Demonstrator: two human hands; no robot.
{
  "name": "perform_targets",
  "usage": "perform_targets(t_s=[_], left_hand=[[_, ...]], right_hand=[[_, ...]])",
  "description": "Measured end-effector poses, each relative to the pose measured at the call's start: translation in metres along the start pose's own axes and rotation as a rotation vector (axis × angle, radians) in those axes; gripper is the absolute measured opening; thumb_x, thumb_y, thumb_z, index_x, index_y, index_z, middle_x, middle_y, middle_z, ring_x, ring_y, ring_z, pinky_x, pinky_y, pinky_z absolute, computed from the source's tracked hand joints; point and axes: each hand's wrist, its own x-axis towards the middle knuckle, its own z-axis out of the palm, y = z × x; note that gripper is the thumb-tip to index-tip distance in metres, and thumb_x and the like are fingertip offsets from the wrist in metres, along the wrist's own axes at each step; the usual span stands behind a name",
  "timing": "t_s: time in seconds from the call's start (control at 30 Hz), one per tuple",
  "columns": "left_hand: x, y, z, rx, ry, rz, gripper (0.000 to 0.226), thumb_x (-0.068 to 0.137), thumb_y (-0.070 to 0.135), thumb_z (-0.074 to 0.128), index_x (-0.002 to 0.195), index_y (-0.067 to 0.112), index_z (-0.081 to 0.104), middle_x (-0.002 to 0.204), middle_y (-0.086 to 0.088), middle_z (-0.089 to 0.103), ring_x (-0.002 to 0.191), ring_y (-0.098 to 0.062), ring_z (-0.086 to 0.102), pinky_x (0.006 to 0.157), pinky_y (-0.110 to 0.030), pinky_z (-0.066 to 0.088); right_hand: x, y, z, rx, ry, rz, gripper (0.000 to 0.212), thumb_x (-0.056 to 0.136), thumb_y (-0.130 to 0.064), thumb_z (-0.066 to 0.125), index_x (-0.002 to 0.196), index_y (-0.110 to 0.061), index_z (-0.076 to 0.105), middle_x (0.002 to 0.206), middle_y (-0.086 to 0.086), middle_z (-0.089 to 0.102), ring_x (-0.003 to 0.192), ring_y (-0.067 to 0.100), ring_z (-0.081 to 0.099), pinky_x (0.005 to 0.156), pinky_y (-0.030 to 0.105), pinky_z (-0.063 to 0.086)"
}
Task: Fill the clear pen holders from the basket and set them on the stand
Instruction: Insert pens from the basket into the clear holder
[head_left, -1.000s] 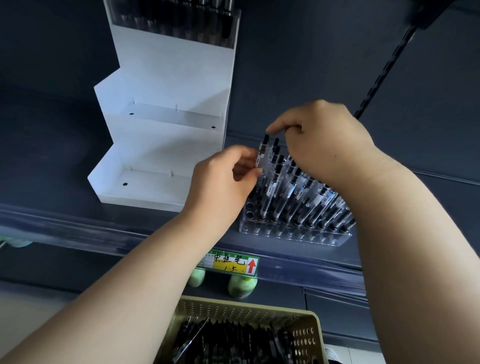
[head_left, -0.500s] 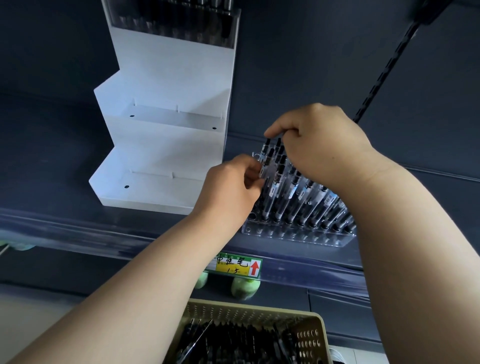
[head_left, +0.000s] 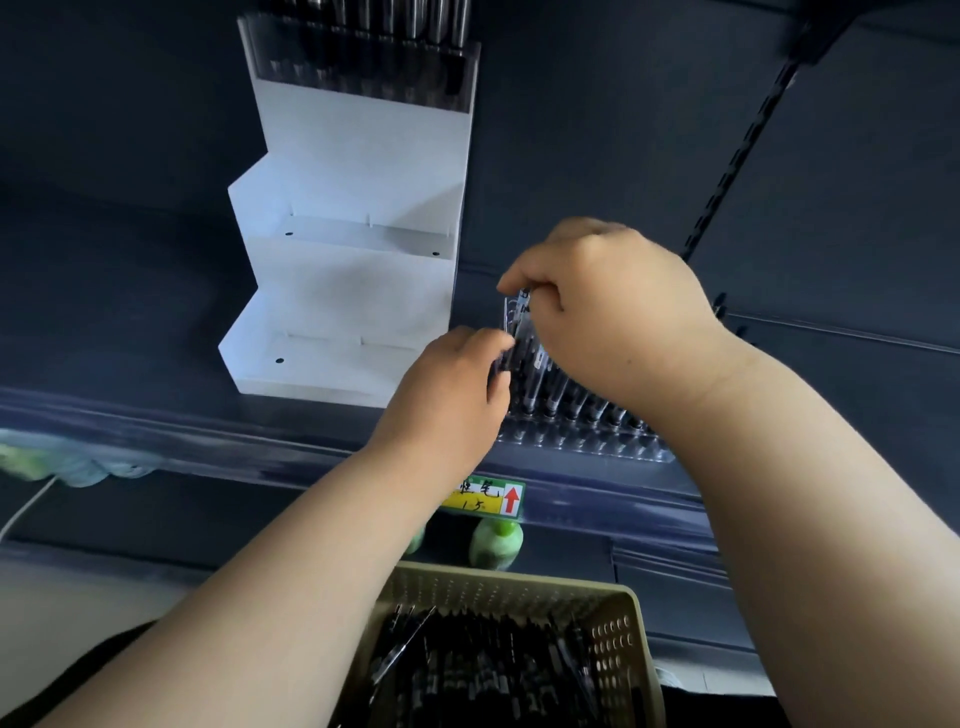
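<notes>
The clear pen holder (head_left: 587, 444) stands on the dark shelf (head_left: 156, 374), just to the right of the white stand (head_left: 358, 291) and not yet on it. It is a long, low block of transparent hard plastic with rows of small round holes, and many pens (head_left: 556, 389) already stand in it, leaning a little toward the back. I judge that it is stiff and rather light, but top-heavy when full, and its smooth walls can slip. It is better to take it low at both short ends and keep it level, so that the pens do not fall out. The right hand (head_left: 613, 312) pinches the top of one pen (head_left: 521, 317) at the left end between thumb and forefinger. The left hand (head_left: 447, 395) has its fingers curled around the lower part of what seems to be the same pen, although the fingertips are partly hidden. The pens are thin, with clear barrels and black caps and clips. The stand is made of matt white sheet and rises in steps; its two lower steps are bare, and a filled holder (head_left: 363, 67) sits on the top step. Below the shelf hang a yellow and green price label (head_left: 485, 499) and two green bottles (head_left: 496, 543). Nearest to the person is the olive plastic basket (head_left: 519, 577) with perforated walls, where more dark pens lie in a loose heap.
</notes>
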Motion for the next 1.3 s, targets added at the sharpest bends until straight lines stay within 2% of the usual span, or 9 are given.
perform_targets(t_s=[0.13, 0.37, 0.47, 0.63, 0.8, 0.93, 1.13, 1.27, 1.3], left_hand=[[-0.021, 0.003, -0.002, 0.05, -0.06, 0.064, 0.018, 0.092, 0.017, 0.048, 0.108, 0.011, 0.055, 0.098, 0.0, 0.051, 0.088, -0.012, 0.04, 0.072, -0.021, 0.029], [-0.073, 0.008, 0.003, 0.032, -0.191, 0.011, 0.035, 0.092, 0.016, 0.05, 0.127, 0.014, 0.054, 0.124, -0.005, 0.055, 0.113, -0.023, 0.051, 0.092, -0.033, 0.043], [-0.1, 0.01, 0.013, 0.018, -0.261, -0.022, 0.035, 0.092, 0.017, 0.05, 0.127, 0.017, 0.054, 0.126, -0.002, 0.053, 0.117, -0.022, 0.048, 0.094, -0.034, 0.042], [-0.139, 0.007, 0.035, 0.053, -0.435, -0.092, 0.029, 0.094, 0.02, 0.048, 0.122, 0.02, 0.055, 0.121, 0.004, 0.052, 0.111, -0.018, 0.05, 0.088, -0.033, 0.045], [-0.173, -0.001, 0.061, 0.086, -0.592, -0.206, 0.031, 0.094, 0.019, 0.049, 0.124, 0.021, 0.057, 0.125, 0.001, 0.052, 0.112, -0.022, 0.053, 0.095, -0.029, 0.043], [-0.191, -0.006, 0.087, 0.088, -0.67, -0.293, 0.032, 0.093, 0.018, 0.049, 0.122, 0.021, 0.059, 0.126, -0.003, 0.056, 0.114, -0.022, 0.053, 0.096, -0.026, 0.042], [-0.185, -0.009, 0.114, 0.041, -0.632, -0.398, 0.029, 0.091, 0.019, 0.051, 0.116, 0.026, 0.064, 0.121, -0.001, 0.061, 0.111, -0.021, 0.056, 0.093, -0.026, 0.044], [-0.179, -0.008, 0.131, 0.035, -0.622, -0.416, 0.028, 0.091, 0.022, 0.051, 0.115, 0.028, 0.064, 0.121, 0.001, 0.061, 0.111, -0.021, 0.056, 0.091, -0.026, 0.045], [-0.179, -0.007, 0.134, 0.028, -0.621, -0.42, 0.028, 0.091, 0.022, 0.051, 0.114, 0.028, 0.065, 0.122, 0.002, 0.06, 0.111, -0.02, 0.056, 0.091, -0.025, 0.044]], right_hand=[[-0.026, -0.009, 0.0, 0.01, 0.01, -0.008, 0.033, 0.087, -0.012, 0.045, 0.103, -0.029, 0.068, 0.107, -0.001, 0.06, 0.103, 0.022, 0.053, 0.071, 0.033, 0.048], [-0.105, -0.014, 0.025, 0.144, -0.055, 0.096, 0.03, 0.087, -0.011, 0.046, 0.099, -0.022, 0.071, 0.102, -0.001, 0.061, 0.098, 0.02, 0.055, 0.067, 0.034, 0.051], [-0.141, -0.005, 0.047, 0.256, -0.103, 0.283, 0.031, 0.088, -0.009, 0.046, 0.098, -0.023, 0.071, 0.104, -0.002, 0.06, 0.094, 0.018, 0.056, 0.071, 0.033, 0.05], [-0.199, 0.019, 0.089, 0.357, -0.257, 0.609, 0.031, 0.086, -0.01, 0.045, 0.099, -0.024, 0.069, 0.104, 0.001, 0.064, 0.066, 0.015, 0.052, 0.059, 0.024, 0.043], [-0.232, 0.027, 0.121, 0.307, -0.54, 0.697, 0.029, 0.086, -0.01, 0.049, 0.105, -0.019, 0.069, 0.112, 0.005, 0.064, 0.098, 0.021, 0.06, 0.082, 0.023, 0.045], [-0.24, 0.026, 0.139, 0.237, -0.708, 0.707, 0.031, 0.085, -0.003, 0.046, 0.104, -0.013, 0.069, 0.108, 0.008, 0.065, 0.095, 0.024, 0.062, 0.078, 0.024, 0.048], [-0.231, 0.023, 0.168, 0.178, -0.806, 0.65, 0.031, 0.09, -0.003, 0.044, 0.115, -0.007, 0.061, 0.117, 0.011, 0.062, 0.108, 0.026, 0.058, 0.09, 0.028, 0.046], [-0.23, 0.02, 0.189, 0.056, -0.965, 0.486, 0.033, 0.097, -0.009, 0.036, 0.125, -0.003, 0.052, 0.128, 0.015, 0.054, 0.118, 0.027, 0.05, 0.067, 0.002, 0.039], [-0.228, 0.016, 0.192, 0.068, -1.004, 0.492, 0.035, 0.098, -0.01, 0.035, 0.13, -0.002, 0.047, 0.132, 0.015, 0.05, 0.121, 0.026, 0.048, 0.071, 0.0, 0.039]])
